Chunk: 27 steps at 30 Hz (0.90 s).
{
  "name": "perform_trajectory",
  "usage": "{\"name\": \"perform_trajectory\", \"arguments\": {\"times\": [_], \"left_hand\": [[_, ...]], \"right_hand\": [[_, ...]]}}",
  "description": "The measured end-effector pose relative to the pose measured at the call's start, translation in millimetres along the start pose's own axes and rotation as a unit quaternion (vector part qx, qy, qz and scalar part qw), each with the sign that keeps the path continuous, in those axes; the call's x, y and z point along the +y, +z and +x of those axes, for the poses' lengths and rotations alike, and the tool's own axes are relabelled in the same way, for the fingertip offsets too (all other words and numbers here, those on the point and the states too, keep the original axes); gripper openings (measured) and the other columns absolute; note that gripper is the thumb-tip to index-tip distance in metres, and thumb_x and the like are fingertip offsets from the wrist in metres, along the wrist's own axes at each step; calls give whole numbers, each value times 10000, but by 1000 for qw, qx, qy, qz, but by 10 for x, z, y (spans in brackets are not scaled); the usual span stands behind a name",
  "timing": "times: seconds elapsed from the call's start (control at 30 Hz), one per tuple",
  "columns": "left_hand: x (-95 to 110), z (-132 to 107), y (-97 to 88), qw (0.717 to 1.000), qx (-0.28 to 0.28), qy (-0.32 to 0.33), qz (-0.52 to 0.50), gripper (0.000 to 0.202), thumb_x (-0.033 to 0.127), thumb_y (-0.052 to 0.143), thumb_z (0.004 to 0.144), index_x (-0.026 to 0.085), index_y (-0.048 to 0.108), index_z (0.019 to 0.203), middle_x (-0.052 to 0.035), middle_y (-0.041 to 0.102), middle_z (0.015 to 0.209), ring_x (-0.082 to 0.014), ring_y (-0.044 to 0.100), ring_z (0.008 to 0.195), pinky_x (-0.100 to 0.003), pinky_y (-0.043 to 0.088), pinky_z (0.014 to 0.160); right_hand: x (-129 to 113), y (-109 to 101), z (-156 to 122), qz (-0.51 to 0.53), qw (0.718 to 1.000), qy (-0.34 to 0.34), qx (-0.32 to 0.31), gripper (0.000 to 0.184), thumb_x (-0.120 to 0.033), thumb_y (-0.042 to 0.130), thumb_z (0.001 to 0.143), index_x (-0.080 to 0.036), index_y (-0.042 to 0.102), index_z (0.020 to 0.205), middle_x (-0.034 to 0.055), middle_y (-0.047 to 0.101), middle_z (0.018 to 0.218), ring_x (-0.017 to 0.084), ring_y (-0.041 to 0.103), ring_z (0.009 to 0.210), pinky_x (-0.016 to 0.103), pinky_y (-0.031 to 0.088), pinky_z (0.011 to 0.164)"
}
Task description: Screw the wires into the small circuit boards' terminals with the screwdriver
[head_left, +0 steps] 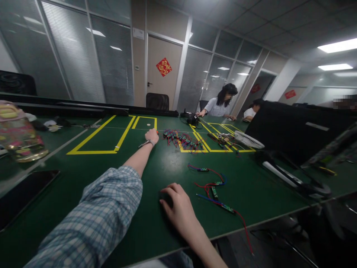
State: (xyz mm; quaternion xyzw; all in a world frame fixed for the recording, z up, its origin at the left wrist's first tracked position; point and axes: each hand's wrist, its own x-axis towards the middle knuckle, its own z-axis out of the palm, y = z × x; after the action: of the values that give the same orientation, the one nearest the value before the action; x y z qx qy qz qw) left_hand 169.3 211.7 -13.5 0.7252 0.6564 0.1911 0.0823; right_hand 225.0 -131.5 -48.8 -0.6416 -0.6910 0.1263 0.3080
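Note:
My left hand [152,136] reaches far across the green table, fingers curled closed. A small orange-red bit shows at its far side, but I cannot make out what it holds. A dark, slim item [143,143] lies by that wrist. Just right of this hand is a pile of small circuit boards with red and blue wires [182,140]. Nearer me rests my right hand [178,204], its thumb and fingers apart and curved, with nothing seen in it. To its right lie several loose wired circuit boards, among them one green board [228,208] and another board [203,169].
Yellow tape [92,152] marks rectangles on the green tabletop [167,169]. On the left are a phone [25,191] and a bottle [23,134]. A dark monitor [276,130] stands at right, near a white racket-like object [249,139]. Across the table sits a person [220,106].

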Motion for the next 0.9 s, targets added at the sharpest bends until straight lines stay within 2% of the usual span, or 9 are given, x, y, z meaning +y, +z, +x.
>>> {"name": "perform_trajectory", "arguments": {"times": [0.17, 0.23, 0.37, 0.53, 0.63, 0.8, 0.9], "left_hand": [[81, 155, -29, 998, -52, 29, -27, 359, 355, 594, 937, 149, 568, 1231, -106, 599, 1228, -227, 622, 1068, -430, 550, 899], [55, 183, -77, 997, -56, 29, -34, 405, 458, 607, 907, 132, 638, 1147, -158, 648, 1183, -270, 641, 1091, -390, 542, 900], [-69, 156, -194, 998, -41, 35, -39, 411, 483, 610, 874, 144, 684, 1096, -190, 699, 1117, -314, 650, 1122, -330, 533, 891], [-209, 13, -337, 998, -7, 46, -40, 430, 477, 551, 896, 151, 668, 1151, -200, 680, 1184, -338, 644, 1134, -373, 532, 909], [-274, -56, -398, 997, 15, 56, -43, 379, 432, 553, 895, 176, 674, 1148, -179, 683, 1188, -331, 643, 1135, -379, 528, 920], [-394, -57, -398, 997, 40, 40, -46, 310, 307, 540, 891, 155, 688, 1117, -198, 693, 1143, -319, 650, 1126, -368, 528, 918], [-432, 10, -347, 998, 33, 20, -45, 291, 301, 553, 879, 150, 700, 1079, -201, 703, 1107, -313, 664, 1100, -363, 538, 899]], "right_hand": [[15, -13, -19, 11, 1000, -12, 5, 227, -131, 652, 853, -203, 707, 1061, 79, 662, 1068, 242, 609, 1016, 357, 511, 913], [15, -24, -47, 15, 1000, -16, 7, 221, -135, 642, 862, -202, 705, 1063, 80, 661, 1076, 240, 610, 1014, 360, 514, 913], [18, -46, -181, 18, 999, -30, 16, 204, -136, 629, 875, -202, 709, 1051, 75, 663, 1074, 226, 611, 1009, 352, 513, 914], [132, -199, -381, 27, 998, -38, 35, 181, -119, 627, 866, -183, 721, 1008, 82, 674, 1059, 214, 622, 1009, 340, 503, 928], [288, -363, -437, 41, 997, -38, 59, 169, -120, 579, 880, -177, 727, 939, 85, 685, 997, 193, 648, 946, 306, 519, 866], [494, -510, -418, 44, 990, -24, 132, 149, -188, 580, 880, -186, 728, 891, 82, 700, 947, 201, 667, 903, 312, 521, 838], [501, -471, -371, 64, 990, -29, 125, 170, -211, 566, 892, -183, 732, 861, 85, 708, 909, 197, 674, 870, 296, 531, 800]]}}
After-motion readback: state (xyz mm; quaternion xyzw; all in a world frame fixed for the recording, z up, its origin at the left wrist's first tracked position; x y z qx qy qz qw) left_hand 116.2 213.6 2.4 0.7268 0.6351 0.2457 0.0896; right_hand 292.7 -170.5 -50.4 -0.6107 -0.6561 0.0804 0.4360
